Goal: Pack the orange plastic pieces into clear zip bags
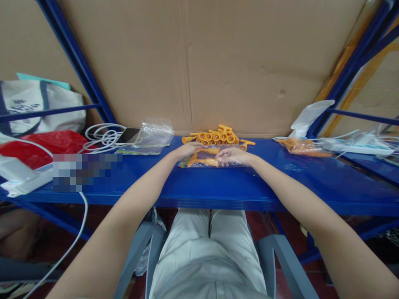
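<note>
Working at a clear plastic bag (pixel 206 156) of orange pieces, which lies on the blue table (pixel 199 187) just in front of an orange pile (pixel 218 136), a person has the right hand (pixel 232 156) pinching the bag's right part, while the left hand (pixel 188 149) touches its left end, firmly or loosely I cannot tell. Settling the pieces inside seems the step in hand; the next move would call for a steady, light hold on slippery film.
</note>
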`<state>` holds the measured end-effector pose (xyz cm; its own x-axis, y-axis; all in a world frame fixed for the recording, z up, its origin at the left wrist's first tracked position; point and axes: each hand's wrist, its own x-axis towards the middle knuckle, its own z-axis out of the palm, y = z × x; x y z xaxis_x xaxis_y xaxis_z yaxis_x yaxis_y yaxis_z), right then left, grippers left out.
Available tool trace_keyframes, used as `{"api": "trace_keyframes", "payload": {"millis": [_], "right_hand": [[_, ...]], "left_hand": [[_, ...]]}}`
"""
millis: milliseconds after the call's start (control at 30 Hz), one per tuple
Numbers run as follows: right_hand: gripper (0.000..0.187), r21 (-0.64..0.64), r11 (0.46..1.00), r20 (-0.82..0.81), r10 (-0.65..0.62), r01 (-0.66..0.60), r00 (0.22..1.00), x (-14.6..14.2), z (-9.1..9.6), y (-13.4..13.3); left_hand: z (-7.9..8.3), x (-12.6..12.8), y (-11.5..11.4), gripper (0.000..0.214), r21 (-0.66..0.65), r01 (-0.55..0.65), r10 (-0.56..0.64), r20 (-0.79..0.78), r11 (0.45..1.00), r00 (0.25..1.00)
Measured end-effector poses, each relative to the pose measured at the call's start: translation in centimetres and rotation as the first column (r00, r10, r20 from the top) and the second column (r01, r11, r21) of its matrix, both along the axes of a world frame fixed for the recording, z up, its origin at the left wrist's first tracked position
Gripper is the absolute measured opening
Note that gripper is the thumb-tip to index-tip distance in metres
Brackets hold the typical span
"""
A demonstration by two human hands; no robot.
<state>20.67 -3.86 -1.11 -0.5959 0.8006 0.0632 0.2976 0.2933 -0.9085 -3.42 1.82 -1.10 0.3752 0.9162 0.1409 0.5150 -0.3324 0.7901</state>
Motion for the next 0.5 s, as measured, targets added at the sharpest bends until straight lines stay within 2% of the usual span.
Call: {"api": "trace_keyframes", "payload": {"millis": [167,367,433,500], "right_hand": [[0.028,-0.009,1.0,0.084,-0.006,0.006,0.996,-0.3,-0.1,0.2],[0.033,-0.031,0.999,0.026,-0.013,0.014,1.0,-0.3,-1.0,1.0],[0.034,-0.021,1.0,0.027,-0.001,0.002,1.0,-0.2,-1.3,1.2],[0.034,-0.012,1.0,0.032,0.005,-0.005,0.999,-0.2,-1.4,1.3]], "left_hand": [[0.1,-0.1,-0.2,0.022,-0.04,-0.06,0.065,0.123,0.997,0.99],[-0.2,0.3,0.5,0.015,-0.015,-0.065,0.067,0.174,0.998,0.982],[-0.3,0.4,0.6,0.019,0.018,-0.086,0.083,0.158,0.996,0.984],[-0.5,0.5,0.6,0.026,0.108,-0.107,0.096,0.102,0.988,0.99]]}}
